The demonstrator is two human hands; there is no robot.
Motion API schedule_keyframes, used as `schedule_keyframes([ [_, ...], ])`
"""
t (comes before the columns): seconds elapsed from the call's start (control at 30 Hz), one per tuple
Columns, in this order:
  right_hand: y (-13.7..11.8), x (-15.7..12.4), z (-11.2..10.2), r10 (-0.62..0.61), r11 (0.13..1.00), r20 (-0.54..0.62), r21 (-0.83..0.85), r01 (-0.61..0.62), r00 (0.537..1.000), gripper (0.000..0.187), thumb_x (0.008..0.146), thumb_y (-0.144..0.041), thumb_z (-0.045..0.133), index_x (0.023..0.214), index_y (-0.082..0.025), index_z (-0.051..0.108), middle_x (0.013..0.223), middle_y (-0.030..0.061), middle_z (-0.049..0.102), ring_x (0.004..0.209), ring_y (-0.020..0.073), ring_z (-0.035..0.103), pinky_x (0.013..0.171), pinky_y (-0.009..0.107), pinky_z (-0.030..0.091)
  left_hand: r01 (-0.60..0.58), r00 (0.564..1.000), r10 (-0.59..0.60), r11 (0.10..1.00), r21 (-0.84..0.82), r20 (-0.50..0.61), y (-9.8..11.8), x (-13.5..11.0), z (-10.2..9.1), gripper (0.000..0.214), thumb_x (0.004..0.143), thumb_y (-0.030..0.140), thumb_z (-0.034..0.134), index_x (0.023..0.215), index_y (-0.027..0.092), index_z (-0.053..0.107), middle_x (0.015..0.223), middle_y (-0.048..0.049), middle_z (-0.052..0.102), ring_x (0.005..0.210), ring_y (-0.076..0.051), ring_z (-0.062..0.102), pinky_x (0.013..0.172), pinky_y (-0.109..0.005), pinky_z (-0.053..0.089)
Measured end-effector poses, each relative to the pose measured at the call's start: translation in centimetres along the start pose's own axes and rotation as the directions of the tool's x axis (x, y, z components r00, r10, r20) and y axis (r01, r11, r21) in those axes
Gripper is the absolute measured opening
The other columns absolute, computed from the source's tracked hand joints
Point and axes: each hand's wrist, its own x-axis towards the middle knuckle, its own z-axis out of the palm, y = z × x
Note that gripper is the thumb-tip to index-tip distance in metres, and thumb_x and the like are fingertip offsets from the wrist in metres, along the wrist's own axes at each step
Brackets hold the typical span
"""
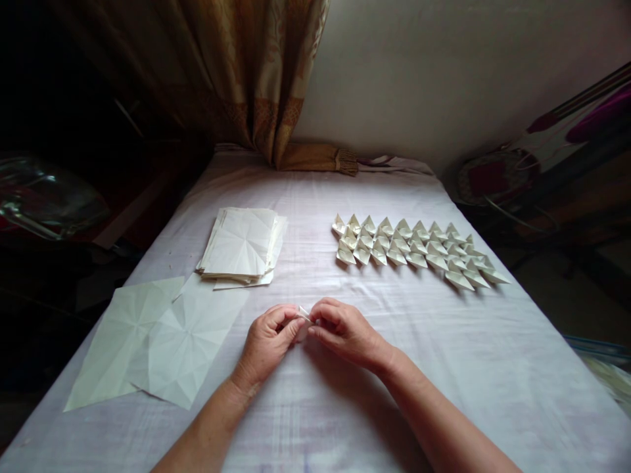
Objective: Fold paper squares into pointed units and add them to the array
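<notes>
At the near middle of the table (444,368), left hand (269,338) and right hand (345,328) pinch a small folded paper (303,313) between their fingers. Light, thin and easily crushed, it likely needs gentle holds along its creased edges.

Two loose creased sheets (162,341), one sheet stack (241,246), roughly thirty folded boats (417,253), one small paper piece (304,313)
</notes>
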Motion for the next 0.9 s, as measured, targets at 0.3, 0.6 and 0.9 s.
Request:
schedule_keyframes([
  [0.3, -0.5, 0.3, -1.0, 0.032, 0.974, 0.068, -0.226, -0.016, 0.997, 0.011, 0.079, -0.018, 0.065, 0.07, -0.018, 0.059, 0.066, -0.0025, 0.057, 0.059, 0.0095, 0.048, 0.056, 0.02, 0.032, 0.03, 0.994, -0.028, 0.999, 0.017, -0.103, 0.6, -0.1, 1.1, 0.017, 0.08, 0.03, 0.064, 0.072, 0.017, 0.072, 0.078, -0.0052, 0.072, 0.068, -0.016, 0.065, 0.065, -0.024, 0.053],
  [0.6, 0.0, 0.1, -0.7, 0.206, 0.974, 0.064, 0.079, -0.21, 0.977, 0.015, 0.081, -0.024, 0.059, 0.07, -0.017, 0.065, 0.059, -0.003, 0.059, 0.055, 0.0088, 0.048, 0.053, 0.019, 0.033, 0.089, 0.993, -0.091, 0.996, -0.03, -0.076, 0.7, 0.0, 1.1, 0.022, 0.079, 0.034, 0.066, 0.071, 0.015, 0.072, 0.076, -0.0058, 0.069, 0.059, -0.013, 0.06, 0.054, -0.021, 0.05],
  [0.9, 0.4, -0.2, 1.1, 0.297, 0.897, -0.072, 0.364, -0.252, 0.952, 0.011, 0.076, -0.029, 0.064, 0.078, -0.018, 0.063, 0.063, -0.0027, 0.061, 0.057, 0.0092, 0.05, 0.055, 0.02, 0.039, 0.18, 0.979, -0.192, 0.973, -0.142, -0.072, 1.2, 0.0, 0.9, 0.026, 0.077, 0.038, 0.068, 0.073, 0.013, 0.071, 0.077, -0.0058, 0.069, 0.058, -0.012, 0.059, 0.048, -0.019, 0.048],
])
